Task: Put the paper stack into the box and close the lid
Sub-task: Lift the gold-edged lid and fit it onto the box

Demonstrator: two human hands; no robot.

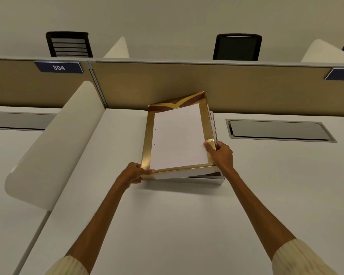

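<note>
A shallow box (146,139) with a gold inside and white outer walls sits at the back of the white desk, turned a little askew. A white paper stack (179,137) with punch holes on its left side lies inside it. My left hand (134,172) grips the box's near left corner. My right hand (221,153) grips the near right corner, thumb resting on the gold rim beside the paper. Under the box lies another white box part (211,179), showing along the near and right edges; I cannot tell whether it is the lid.
A beige partition (246,86) stands just behind the box. A curved white divider (54,143) borders the desk on the left. A grey cable hatch (280,130) is set into the desk to the right. Black chairs (236,46) stand beyond the partition.
</note>
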